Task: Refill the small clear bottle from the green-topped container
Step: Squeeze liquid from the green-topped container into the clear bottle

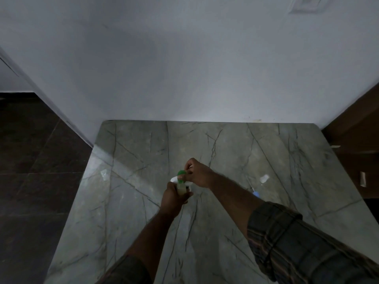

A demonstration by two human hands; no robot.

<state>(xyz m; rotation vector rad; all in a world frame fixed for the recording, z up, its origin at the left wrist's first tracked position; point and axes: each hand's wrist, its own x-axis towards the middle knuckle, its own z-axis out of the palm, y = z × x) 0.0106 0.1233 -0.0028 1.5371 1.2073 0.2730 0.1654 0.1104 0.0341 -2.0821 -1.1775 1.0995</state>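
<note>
Over the middle of the marble table (225, 232) my left hand (172, 199) grips a small clear bottle (181, 190) with pale liquid in it, held upright. Directly above its mouth is the green-topped container (181, 173). A white part of it (174, 179) shows just under the green top, and the rest is hidden by my fingers. My right hand (198, 173) reaches in from the right and pinches the green top. The two hands are close together, almost touching.
A blue-tipped piece with a thin tube (255, 193) lies on the table to the right, beside a small clear piece (264, 178). Another clear item (104, 174) sits near the left edge. A white wall (184, 68) backs the table; dark floor (30, 171) lies left.
</note>
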